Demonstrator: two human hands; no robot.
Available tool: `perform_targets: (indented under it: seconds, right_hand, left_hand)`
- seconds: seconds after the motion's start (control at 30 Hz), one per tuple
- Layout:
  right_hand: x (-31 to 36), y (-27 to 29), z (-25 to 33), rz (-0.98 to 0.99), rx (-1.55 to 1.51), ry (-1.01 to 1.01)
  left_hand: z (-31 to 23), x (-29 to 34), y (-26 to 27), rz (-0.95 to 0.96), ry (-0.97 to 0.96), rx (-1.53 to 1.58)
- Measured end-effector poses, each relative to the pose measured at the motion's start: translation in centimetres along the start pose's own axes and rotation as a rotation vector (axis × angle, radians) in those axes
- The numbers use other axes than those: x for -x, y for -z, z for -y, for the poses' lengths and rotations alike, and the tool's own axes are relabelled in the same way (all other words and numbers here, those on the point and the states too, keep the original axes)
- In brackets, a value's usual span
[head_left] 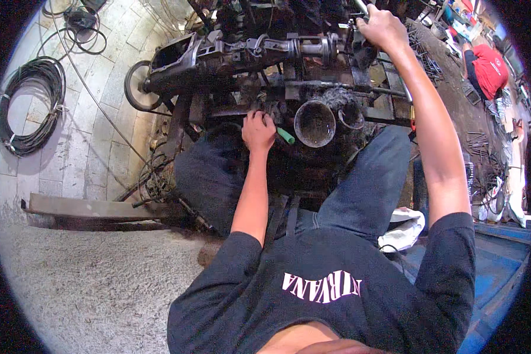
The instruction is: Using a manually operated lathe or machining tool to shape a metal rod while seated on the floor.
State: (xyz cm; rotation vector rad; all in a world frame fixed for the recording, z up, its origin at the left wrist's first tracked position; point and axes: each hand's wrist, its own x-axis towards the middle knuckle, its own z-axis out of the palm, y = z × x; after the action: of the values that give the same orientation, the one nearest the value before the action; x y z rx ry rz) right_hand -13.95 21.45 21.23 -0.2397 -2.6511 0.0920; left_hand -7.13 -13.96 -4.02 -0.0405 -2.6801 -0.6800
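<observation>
My right hand (384,28) reaches to the far end of the machine and is closed round a pale metal lever (361,7). My left hand (258,130) lies at the near edge of the dark, greasy machine (236,88), its fingers curled; what is under them is hidden. Just right of it a green handle (286,135) sticks out, and I cannot tell whether the fingers touch it. A shaft with a chuck-like metal collar (315,50) runs across the machine. A round metal bowl (315,123) sits between my knees, beside a smaller round cup (352,117).
A handwheel (140,87) juts out at the machine's left. Coiled black cable (32,106) lies on the pale tiled floor, left of a long metal beam (94,207). Rods and metal parts (478,141) litter the floor at right. A person in a red shirt (489,69) is farther right.
</observation>
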Motion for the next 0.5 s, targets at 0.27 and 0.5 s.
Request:
perform_targets:
  seconds: [0.27,0.5]
  right_hand:
    - [0.9,0.9,0.9,0.095,-0.016,-0.042]
    - [0.7,0.8,1.1,0.117,-0.040,-0.060]
  left_hand:
    - [0.7,0.9,0.0,-0.073,-0.048,0.035]
    - [0.1,0.8,0.1,-0.068,-0.035,0.017]
